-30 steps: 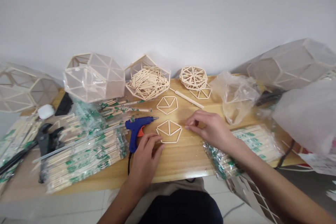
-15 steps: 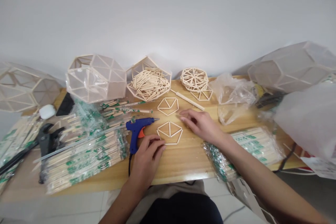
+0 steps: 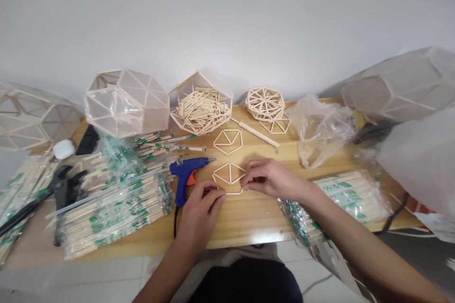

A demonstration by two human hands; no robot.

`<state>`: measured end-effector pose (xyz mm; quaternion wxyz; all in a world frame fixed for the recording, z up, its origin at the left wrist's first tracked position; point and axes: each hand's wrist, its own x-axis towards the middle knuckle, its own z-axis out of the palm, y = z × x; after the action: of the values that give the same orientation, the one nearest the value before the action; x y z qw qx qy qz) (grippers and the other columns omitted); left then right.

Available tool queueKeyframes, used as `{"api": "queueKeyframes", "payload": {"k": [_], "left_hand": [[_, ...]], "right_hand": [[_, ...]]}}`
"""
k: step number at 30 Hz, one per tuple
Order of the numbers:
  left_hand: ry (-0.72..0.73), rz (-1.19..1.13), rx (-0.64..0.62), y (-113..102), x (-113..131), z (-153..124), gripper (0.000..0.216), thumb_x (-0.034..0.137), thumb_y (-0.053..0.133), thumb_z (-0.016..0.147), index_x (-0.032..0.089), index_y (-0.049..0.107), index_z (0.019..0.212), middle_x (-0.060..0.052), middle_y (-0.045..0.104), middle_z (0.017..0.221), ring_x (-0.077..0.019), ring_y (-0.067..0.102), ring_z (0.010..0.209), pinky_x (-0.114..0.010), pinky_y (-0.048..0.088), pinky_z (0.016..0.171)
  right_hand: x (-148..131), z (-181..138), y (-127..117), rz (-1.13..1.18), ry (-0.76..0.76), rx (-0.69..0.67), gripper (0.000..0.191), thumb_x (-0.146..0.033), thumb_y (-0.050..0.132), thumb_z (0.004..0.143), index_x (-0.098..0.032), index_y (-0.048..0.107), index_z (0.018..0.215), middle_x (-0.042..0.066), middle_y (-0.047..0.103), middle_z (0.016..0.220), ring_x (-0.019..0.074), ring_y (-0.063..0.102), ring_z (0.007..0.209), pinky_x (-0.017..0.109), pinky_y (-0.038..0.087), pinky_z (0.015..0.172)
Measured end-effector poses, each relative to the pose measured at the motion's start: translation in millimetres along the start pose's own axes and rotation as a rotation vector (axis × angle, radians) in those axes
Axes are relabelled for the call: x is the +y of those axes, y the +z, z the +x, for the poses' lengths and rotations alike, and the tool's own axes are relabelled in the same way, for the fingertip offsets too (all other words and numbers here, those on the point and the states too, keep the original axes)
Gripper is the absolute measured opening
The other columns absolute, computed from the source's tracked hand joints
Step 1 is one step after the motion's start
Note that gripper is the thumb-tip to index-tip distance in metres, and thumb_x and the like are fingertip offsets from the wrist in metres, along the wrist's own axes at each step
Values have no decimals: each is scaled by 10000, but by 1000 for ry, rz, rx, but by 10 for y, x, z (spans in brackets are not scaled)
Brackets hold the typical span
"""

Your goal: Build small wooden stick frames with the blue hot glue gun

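At its near-left corner, the stick frame [image 3: 230,173], flat on the table [image 3: 249,220], was met by the left hand [image 3: 201,204]; at its right side, by the right hand [image 3: 269,178]. Neither grip could be told. Light, even pressure seemed best.

Soft light brightened the wall [image 3: 220,42] behind the nearer stick frame [image 3: 230,173]; glare whitened the table [image 3: 266,233] front-right of it; the plastic bag [image 3: 415,151] far right looked blurry.
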<state>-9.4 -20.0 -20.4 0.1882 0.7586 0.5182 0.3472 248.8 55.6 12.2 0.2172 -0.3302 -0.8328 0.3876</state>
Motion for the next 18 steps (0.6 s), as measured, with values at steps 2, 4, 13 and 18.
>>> {"api": "queueKeyframes", "payload": {"k": [2,4,13,18], "left_hand": [[10,3,-3,-5,3,6,175,199,619,1034,248,783,993,-49,717,1082,-176,740,980,-283,629,853],[23,4,-6,-7,4,12,178,198,614,1038,247,779,994,-50,722,1082,-174,741,979,-278,627,857],[56,17,-9,-19,28,44,147,169,633,1029,230,764,1003,-48,734,1079,-167,747,974,-266,618,869],[75,31,-18,-28,36,50,152,158,626,1034,225,760,1011,-47,728,1071,-159,743,964,-253,610,867]], "right_hand": [[8,0,6,-6,-4,-1,79,-184,758,984,-213,825,953,50,780,903,177,727,819,299,572,776],[13,2,10,-11,-2,-5,86,-174,755,985,-217,823,954,47,779,907,178,728,826,302,572,780],[14,9,9,-13,-4,-6,84,-159,757,982,-210,815,948,42,773,906,178,719,832,300,559,784],[-2,15,5,-13,1,-3,91,-144,761,976,-207,815,937,35,765,891,170,711,817,290,540,781]]}}
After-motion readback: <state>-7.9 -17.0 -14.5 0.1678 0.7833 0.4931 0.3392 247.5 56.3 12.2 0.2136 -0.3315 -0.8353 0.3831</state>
